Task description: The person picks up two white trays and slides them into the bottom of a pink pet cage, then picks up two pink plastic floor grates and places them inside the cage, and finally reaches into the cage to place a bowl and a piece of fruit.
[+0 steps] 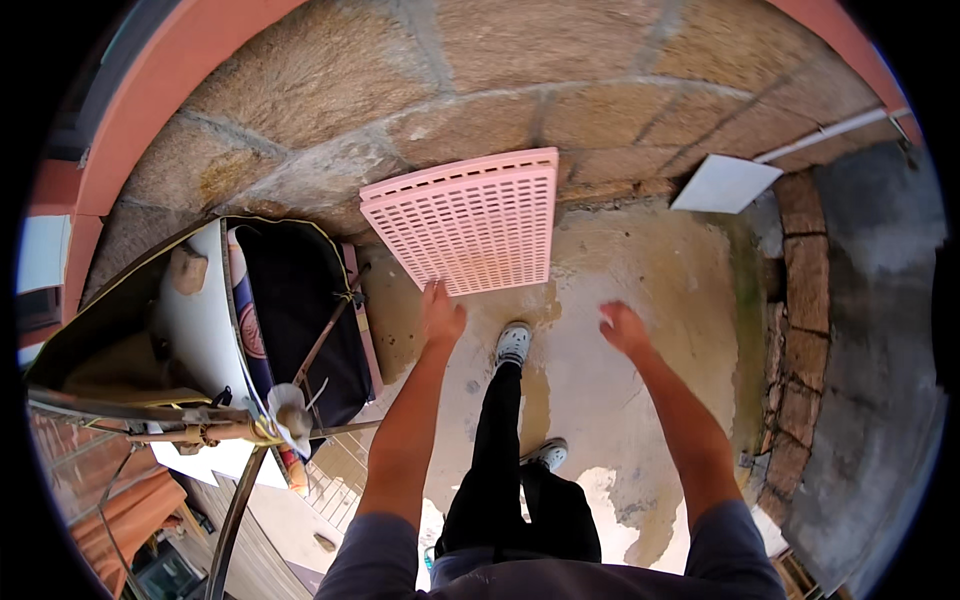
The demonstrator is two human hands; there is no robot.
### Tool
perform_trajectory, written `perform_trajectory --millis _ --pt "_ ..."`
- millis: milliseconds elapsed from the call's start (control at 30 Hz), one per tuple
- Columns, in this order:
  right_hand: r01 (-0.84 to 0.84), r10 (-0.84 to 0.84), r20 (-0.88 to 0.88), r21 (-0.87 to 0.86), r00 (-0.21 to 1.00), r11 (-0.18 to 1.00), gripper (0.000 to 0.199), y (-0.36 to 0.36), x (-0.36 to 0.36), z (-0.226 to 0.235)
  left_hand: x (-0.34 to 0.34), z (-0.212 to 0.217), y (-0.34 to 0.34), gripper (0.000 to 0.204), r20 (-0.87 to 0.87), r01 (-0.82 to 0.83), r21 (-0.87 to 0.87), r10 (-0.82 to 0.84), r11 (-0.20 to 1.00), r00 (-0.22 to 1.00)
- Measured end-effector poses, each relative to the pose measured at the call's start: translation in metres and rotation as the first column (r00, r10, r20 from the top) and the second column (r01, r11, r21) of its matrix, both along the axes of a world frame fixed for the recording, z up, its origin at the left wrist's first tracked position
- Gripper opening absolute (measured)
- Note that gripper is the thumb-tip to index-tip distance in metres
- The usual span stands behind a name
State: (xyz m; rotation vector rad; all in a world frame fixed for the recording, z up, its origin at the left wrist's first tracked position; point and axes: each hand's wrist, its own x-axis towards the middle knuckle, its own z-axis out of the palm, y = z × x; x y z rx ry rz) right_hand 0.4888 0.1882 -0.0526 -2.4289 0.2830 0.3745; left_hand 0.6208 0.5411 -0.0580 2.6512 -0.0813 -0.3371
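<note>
Pink perforated plastic panels, at least two stacked together, lean against the stone wall in front of me. My left hand is at their lower left corner, its fingers loosely extended and overlapping the bottom edge. Whether it touches the plastic I cannot tell. Off to the right of the panels, my right hand hangs in the air over the wet floor, holding nothing. Its fingers are loosely bent and apart.
At the left stands a cluttered load with a black bag and a metal frame. A white board leans by the wall at the far right. A stone border runs along the right side. The concrete floor has wet patches.
</note>
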Motion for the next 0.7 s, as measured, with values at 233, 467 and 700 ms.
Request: perform_trajectory --millis 233,467,700 --pt "-0.177 0.203 0.232 -0.125 0.951 0.976 0.050 0.080 0.279 0.025 0.158 0.008 -0.068 0.075 0.075 0.060 0.084 -0.066 0.995 0.995" --pt "-0.087 0.188 0.248 -0.368 0.950 0.926 0.049 0.100 0.332 -0.020 0.172 -0.021 -0.049 0.084 0.149 0.256 0.267 -0.302 0.929 0.942" --pt "-0.201 0.305 0.210 -0.405 0.929 0.892 0.032 0.093 0.319 -0.009 0.140 0.011 -0.056 0.079 0.227 0.213 0.236 -0.267 0.948 0.936"
